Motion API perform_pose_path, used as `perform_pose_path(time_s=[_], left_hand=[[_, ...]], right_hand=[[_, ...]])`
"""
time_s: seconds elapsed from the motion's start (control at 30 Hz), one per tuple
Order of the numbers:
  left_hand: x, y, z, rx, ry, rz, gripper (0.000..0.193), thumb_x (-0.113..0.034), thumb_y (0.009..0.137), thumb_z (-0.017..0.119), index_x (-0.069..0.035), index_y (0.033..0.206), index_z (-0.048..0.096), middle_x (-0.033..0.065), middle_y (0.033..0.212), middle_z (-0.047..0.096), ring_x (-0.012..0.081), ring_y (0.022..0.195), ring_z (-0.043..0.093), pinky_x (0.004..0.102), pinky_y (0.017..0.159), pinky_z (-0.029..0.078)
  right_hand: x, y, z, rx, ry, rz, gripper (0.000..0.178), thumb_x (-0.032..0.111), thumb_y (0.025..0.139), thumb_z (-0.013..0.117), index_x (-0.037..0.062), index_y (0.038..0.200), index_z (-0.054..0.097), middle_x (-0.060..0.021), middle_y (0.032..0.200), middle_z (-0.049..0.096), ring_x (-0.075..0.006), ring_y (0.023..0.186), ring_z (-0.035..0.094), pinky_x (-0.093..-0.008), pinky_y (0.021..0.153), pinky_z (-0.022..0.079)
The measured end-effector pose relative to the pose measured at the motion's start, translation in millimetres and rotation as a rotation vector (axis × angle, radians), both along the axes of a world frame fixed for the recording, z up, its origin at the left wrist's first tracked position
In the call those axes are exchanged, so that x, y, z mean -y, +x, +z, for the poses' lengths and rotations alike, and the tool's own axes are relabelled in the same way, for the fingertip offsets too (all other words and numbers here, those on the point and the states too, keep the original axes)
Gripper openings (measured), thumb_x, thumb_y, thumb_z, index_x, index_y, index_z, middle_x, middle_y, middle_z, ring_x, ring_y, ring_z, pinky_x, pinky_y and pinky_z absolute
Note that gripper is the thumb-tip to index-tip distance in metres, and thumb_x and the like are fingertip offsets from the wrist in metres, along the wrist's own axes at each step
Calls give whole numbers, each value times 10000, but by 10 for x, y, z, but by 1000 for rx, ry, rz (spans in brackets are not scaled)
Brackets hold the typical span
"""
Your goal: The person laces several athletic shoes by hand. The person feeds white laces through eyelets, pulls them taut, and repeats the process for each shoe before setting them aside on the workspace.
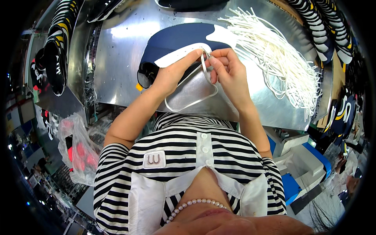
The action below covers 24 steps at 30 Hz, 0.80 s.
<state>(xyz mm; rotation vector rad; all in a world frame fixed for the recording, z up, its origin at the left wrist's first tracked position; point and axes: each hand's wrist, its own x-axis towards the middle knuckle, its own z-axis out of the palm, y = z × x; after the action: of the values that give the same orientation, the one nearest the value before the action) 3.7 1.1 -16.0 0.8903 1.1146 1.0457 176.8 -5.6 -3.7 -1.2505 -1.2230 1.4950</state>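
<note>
The navy shoe upper point(172, 41) lies on the table point(117, 78). The left hand point(176, 72) clamps its near edge; close beside, the right hand point(231, 74) apparently pinches the white lace point(192, 103). Lacing looks barely begun: a long loop hangs loose on the upper's near side, probably still to be drawn through.

top centre: shoe upper point(172, 39), navy with white panels | lace point(204, 65), white | upper right: lace bundle point(280, 64), white | tabletop point(113, 74), silver-grey | lower centre: shirt point(176, 137), black-and-white stripes; collar point(147, 199), white; necklace point(194, 201), pearly white
</note>
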Motion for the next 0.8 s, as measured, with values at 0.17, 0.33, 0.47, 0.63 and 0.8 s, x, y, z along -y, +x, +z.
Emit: perform_pose_path(time_s=[0.17,0.33,0.47,0.63,0.8], left_hand=[[159,39,-13,-381,236,-44,260,-214,947,659,5,1082,697,75,1041,716,186,912,685,315,788,532],[26,15,-97,-829,760,-103,237,-113,908,651,-6,1119,668,113,1004,700,234,887,680,349,783,526],[322,111,-121,-670,652,-48,151,-130,908,657,-33,1018,693,93,890,705,245,788,683,337,710,522],[349,87,-231,-502,490,-7,256,-215,939,674,-9,1088,703,62,1022,729,166,890,695,283,791,531],[102,-235,-299,116,-73,-30,236,-221,962,645,-26,1074,714,56,993,718,156,854,687,270,770,544]], right_hand=[[-99,182,65,58,-27,110,112,86,962,576,0,1024,540,-74,799,676,-69,558,520,-211,528,437],[-285,137,-111,546,270,212,166,49,916,555,-3,1048,468,-120,707,683,-204,619,643,-316,592,502],[-183,40,-110,623,312,235,250,87,893,592,-19,1071,454,-197,755,665,-366,695,663,-421,658,512],[-62,25,-11,865,433,242,262,185,930,578,-5,1083,482,-215,792,659,-400,752,662,-459,690,504],[8,479,353,779,395,82,388,252,876,695,-19,1141,613,-180,982,704,-292,891,689,-371,787,525]])
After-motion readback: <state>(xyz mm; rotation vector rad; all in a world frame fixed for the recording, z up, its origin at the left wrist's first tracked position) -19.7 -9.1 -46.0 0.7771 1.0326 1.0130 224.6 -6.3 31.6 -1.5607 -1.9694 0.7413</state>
